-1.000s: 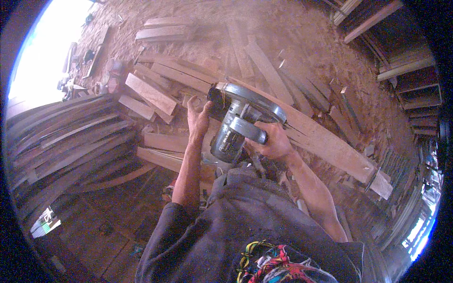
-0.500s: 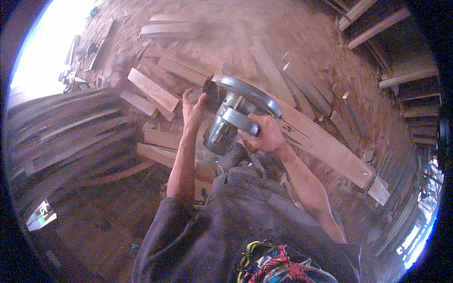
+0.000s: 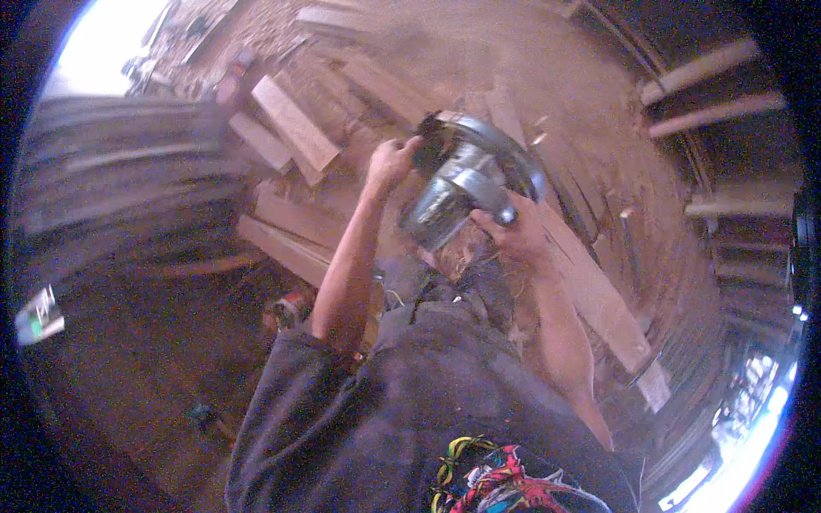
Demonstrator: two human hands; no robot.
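A silver-and-grey circular saw (image 3: 445,201), its curved metal guard on the right side, rests over a long wooden board (image 3: 590,286) that runs from the centre to the lower right. My right hand (image 3: 522,235) is closed around the saw's rear handle. At the dark front part of the saw, my left hand (image 3: 393,162) has its fingers curled in against it. The blade and its contact with the wood are hidden under the guard. Wood shavings (image 3: 462,252) lie just below the motor body. Motion blurs the picture somewhat.
Several cut wood pieces (image 3: 295,124) lie left of the saw, with more boards (image 3: 286,231) nearer me. A stack of long planks (image 3: 128,179) stands at the left. Sawdust covers the ground (image 3: 479,51). Timber beams (image 3: 714,68) line the upper right. Coloured cords (image 3: 496,474) hang at my chest.
My left hand, earlier half open with fingers spread beside the saw's front, is now closed against it. Saw and both hands sit farther right in the picture, while the whole view has shifted and turned.
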